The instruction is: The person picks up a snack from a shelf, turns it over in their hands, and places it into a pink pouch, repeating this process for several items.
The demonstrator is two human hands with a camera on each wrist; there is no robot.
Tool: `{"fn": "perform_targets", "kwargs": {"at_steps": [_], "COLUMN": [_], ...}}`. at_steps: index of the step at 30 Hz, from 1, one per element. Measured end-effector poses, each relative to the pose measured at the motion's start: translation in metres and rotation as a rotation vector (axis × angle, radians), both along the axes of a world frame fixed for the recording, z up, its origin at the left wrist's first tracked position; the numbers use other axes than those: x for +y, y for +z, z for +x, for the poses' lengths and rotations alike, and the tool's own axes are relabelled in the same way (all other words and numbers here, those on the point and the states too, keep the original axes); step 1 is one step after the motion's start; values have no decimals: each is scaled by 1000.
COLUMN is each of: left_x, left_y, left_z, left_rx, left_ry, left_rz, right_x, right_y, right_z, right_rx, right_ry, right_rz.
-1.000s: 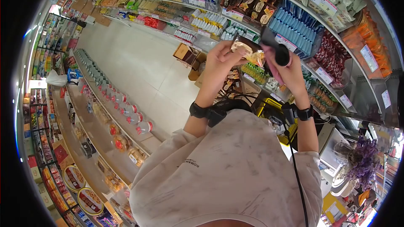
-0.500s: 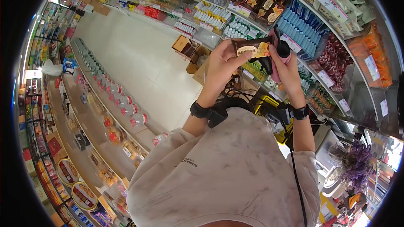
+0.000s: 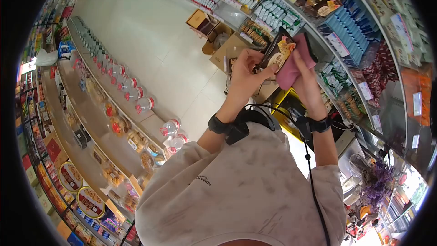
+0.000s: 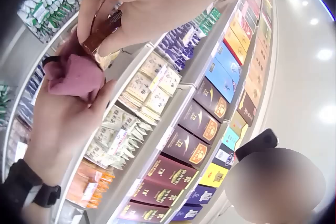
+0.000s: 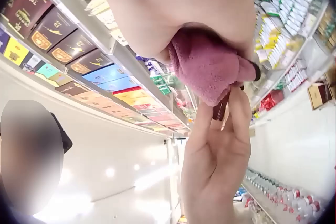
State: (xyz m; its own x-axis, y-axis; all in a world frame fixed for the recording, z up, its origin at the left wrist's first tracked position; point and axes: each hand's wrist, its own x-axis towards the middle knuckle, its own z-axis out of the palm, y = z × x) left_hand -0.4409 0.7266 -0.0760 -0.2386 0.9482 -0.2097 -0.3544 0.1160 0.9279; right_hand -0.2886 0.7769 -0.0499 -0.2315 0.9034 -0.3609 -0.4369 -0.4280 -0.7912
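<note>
Between the hands, in the head view, is a dark brown snack packet (image 3: 281,53) with a yellow and cream print. The left hand (image 3: 248,74) pinches its near left edge between thumb and fingers. A folded pink cloth (image 3: 291,69) with a black edge lies against the packet's right side, gripped by the right hand (image 3: 308,82). The left wrist view has the left hand (image 4: 142,3) above, pinching the packet (image 4: 100,32), and the right hand (image 4: 65,124) around the cloth (image 4: 79,77). In the right wrist view the cloth (image 5: 205,66) bulges from the right hand (image 5: 184,3).
Curved shelves of wrapped snacks, with blue packets (image 3: 348,29), run along the right. Open cardboard boxes (image 3: 218,38) stand on the floor beyond the left hand. A yellow basket (image 3: 291,105) is below the wrists. Shelving with bottles (image 3: 144,105) stands at the left.
The packet has turned from nearly level to a steep slant, and the pink cloth has come out broad beside it. Both hands sit slightly lower; the view has shifted over the shelves.
</note>
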Motion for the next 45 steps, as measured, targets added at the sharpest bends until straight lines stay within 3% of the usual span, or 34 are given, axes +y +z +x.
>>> {"fn": "perform_targets", "kwargs": {"at_steps": [3,8,14,16,21,24,27,30,34,37,38,41,42,45], "left_x": [-10,-25,-39,-44,-54,-59,-66,-71,-74,-72,-71,-71,-70,-69], "left_y": [-23,-40,-56,-56,-44,-35,-41,-44,-42,-38,-37,-33,-33,-32], "left_z": [-12,-34,-48,-50,-74,-96,-108,-108,-105,-103,-103,-102,-101,-98], "left_rx": [43,99,240,262,235,309,335,351,355,349,345,337,336,342], "left_ry": [40,46,11,-28,57,93,121,119,107,117,117,118,120,122], "left_rz": [-50,-150,-240,-160,-205,-232,-259,-286,-282,-285,-280,-266,-260,-248], "right_x": [-7,-13,-15,-8,55,56,46,32,12,6,7,6,-2,6], "right_y": [-39,-50,-62,-69,-186,-223,-273,-338,-369,-393,-401,-399,-389,-376], "right_z": [-2,-27,-48,-43,10,19,22,20,13,17,23,17,5,-7], "right_rx": [-252,-452,-448,-461,-551,-650,-838,-793,-855,-944,-780,-758,-791,-623], "right_ry": [249,337,449,470,277,351,495,444,398,404,449,441,280,385], "right_rz": [63,142,105,78,27,-161,-171,-182,-66,-116,-225,-369,-310,-311]}}
